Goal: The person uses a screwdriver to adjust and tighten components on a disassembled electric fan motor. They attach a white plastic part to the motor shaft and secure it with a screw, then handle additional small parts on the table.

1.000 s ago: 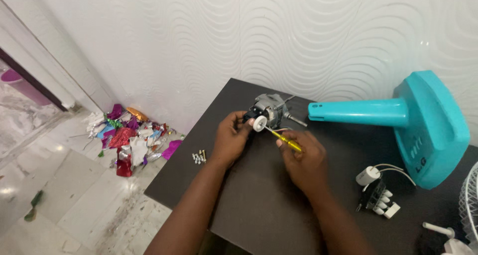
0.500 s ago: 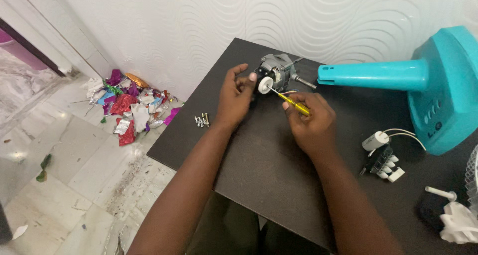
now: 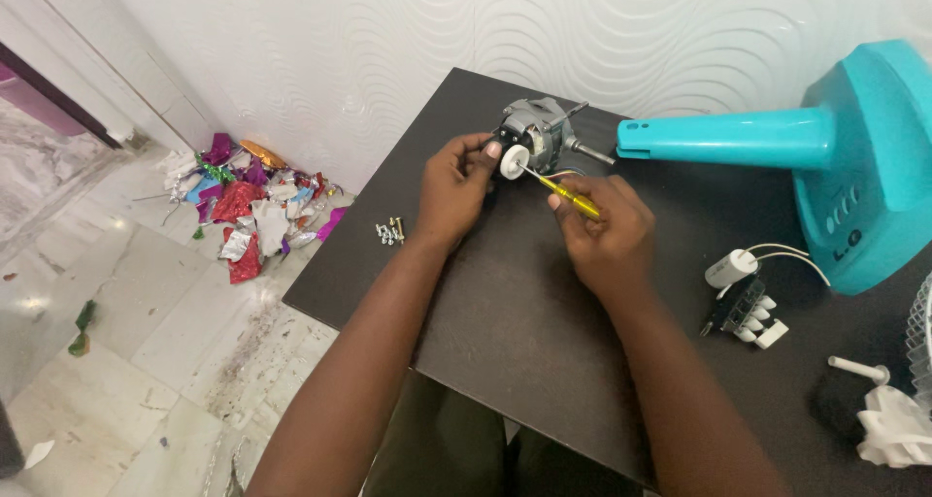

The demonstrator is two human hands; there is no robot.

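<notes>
Left hand [image 3: 454, 188] steadies the grey fan motor [image 3: 536, 136] while the right hand [image 3: 604, 227] grips a yellow screwdriver [image 3: 561, 192], whose tip could slip off (angled approach), scattering the loose screws [image 3: 389, 231].

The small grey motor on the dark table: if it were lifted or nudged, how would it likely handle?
The grey motor looks like metal with a packed core, so probably heavy for its size and rigid. Its rounded body and protruding shaft suggest it could rock or roll unless steadied; the left hand braces it while the right hand works a yellow screwdriver at it.
</notes>
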